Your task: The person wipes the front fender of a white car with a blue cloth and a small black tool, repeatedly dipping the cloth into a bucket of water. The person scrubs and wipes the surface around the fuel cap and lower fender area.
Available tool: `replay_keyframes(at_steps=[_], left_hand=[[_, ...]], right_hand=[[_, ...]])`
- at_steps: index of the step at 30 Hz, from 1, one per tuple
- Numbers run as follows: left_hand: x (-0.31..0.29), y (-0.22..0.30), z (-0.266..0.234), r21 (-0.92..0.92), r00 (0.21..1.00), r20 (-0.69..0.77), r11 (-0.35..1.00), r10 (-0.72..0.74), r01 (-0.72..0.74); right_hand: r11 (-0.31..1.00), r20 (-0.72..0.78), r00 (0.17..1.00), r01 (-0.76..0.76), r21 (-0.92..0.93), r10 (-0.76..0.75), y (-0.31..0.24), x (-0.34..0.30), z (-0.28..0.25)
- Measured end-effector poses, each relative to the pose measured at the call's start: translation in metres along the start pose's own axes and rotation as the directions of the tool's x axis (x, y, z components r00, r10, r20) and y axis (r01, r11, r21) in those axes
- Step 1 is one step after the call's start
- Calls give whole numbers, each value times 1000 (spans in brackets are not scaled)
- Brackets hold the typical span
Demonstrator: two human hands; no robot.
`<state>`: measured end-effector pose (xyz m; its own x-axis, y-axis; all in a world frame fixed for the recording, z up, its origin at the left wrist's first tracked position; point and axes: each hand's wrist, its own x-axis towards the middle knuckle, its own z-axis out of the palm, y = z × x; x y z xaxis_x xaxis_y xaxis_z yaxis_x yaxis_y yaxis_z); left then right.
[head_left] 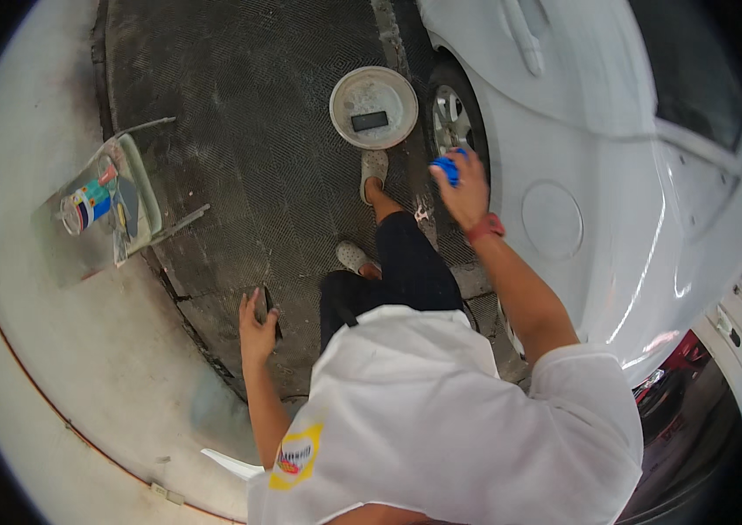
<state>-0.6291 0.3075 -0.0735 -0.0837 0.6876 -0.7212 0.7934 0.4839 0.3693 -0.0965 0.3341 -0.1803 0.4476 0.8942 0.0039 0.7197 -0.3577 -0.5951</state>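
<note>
My right hand (464, 192), with a red band at the wrist, is closed around a bright blue object (448, 166) beside the white car's wheel. The fingers cover much of it, so its kind does not show. Low on the left, my left hand (259, 331) hangs over the floor with its fingers bent around a thin, dark, flat piece (268, 302). That piece looks dark against the dark floor, and I cannot make out its kind. A round, pale basin (340, 114) stands in front of my feet, with a dark rectangular block (369, 121) in it.
The white car (555, 140) fills the right side, its wheel (451, 114) close to the basin. On the left, a chair (147, 179) by the pale wall (29, 289) bears a colourful can (86, 207) and tools. The floor (231, 131) is dark and textured.
</note>
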Motion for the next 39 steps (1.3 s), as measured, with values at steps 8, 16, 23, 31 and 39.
replay_keyframes(at_steps=[8, 16, 23, 31, 39], left_hand=[[54, 69, 12, 44, 986, 143, 996, -82, 76], [57, -62, 83, 23, 792, 310, 837, -526, 546], [37, -110, 125, 125, 662, 361, 738, -657, 663], [25, -139, 122, -2, 656, 375, 707, -655, 707], [30, -147, 85, -238, 804, 263, 772, -533, 589]], right_hand=[[783, 395, 709, -620, -47, 584, 88, 149, 285], [919, 446, 804, -342, -195, 394, 190, 195, 494], [954, 816, 509, -33, -297, 272, 246, 203, 630], [908, 729, 571, -74, -412, 377, 314, 233, 665], [-112, 664, 546, -723, 682, 511, 171, 214, 430]])
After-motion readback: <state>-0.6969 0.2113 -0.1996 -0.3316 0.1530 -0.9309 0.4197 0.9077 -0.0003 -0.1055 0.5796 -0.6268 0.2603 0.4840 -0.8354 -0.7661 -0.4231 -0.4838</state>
